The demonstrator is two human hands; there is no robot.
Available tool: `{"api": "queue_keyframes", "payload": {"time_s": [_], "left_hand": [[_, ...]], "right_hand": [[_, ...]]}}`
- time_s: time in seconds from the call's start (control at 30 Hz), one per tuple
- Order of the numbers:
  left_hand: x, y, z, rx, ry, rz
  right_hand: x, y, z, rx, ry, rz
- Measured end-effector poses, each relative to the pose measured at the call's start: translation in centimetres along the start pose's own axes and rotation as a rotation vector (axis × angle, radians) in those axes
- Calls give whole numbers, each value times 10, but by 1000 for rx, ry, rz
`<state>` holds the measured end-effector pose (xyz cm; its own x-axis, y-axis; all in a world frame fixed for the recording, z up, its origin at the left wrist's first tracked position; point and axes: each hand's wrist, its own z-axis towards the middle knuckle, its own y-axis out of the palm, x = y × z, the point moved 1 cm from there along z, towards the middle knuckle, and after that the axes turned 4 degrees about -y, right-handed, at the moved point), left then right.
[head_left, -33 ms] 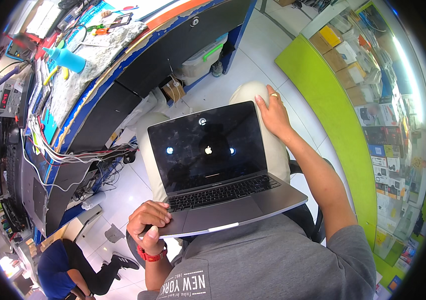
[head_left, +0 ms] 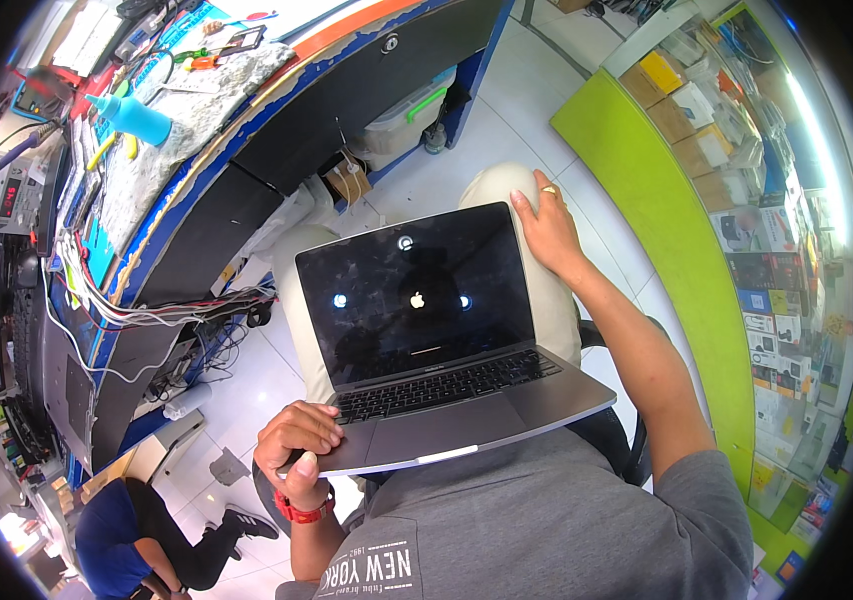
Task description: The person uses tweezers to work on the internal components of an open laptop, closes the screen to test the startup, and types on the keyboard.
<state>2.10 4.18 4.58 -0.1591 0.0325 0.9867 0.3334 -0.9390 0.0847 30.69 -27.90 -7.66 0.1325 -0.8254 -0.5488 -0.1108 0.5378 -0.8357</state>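
Note:
An opened grey laptop (head_left: 447, 428) lies across my lap, its screen (head_left: 377, 335) tilted back. The screen is dark, with a small white emblem in the middle and a thin bar below it; several bright lights reflect in the glass. My left hand (head_left: 299, 445), with a red wristband (head_left: 307, 508), grips the near left corner of the laptop, fingers on top beside the keyboard (head_left: 447, 385) and thumb at the front edge. Over on my right knee (head_left: 500, 186) rests my right hand (head_left: 549, 228), fingers stretched out, holding nothing, just beside the screen's right edge.
A cluttered workbench runs along the left, with a blue squeeze bottle (head_left: 132, 118), hand tools and hanging cables (head_left: 147, 315). On the right stands a green-edged glass display case (head_left: 647, 220) with boxed goods. Another person (head_left: 112, 540) is bent over at the lower left.

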Motion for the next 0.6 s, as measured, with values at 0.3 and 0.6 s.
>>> {"api": "queue_keyframes", "payload": {"time_s": [0.3,0.6], "left_hand": [[1,1,1,-1,1,-2],[0,0,0,4,2,-11]], "right_hand": [[0,0,0,4,-12,6],[-2,-2,-1,-10,7,30]]}}
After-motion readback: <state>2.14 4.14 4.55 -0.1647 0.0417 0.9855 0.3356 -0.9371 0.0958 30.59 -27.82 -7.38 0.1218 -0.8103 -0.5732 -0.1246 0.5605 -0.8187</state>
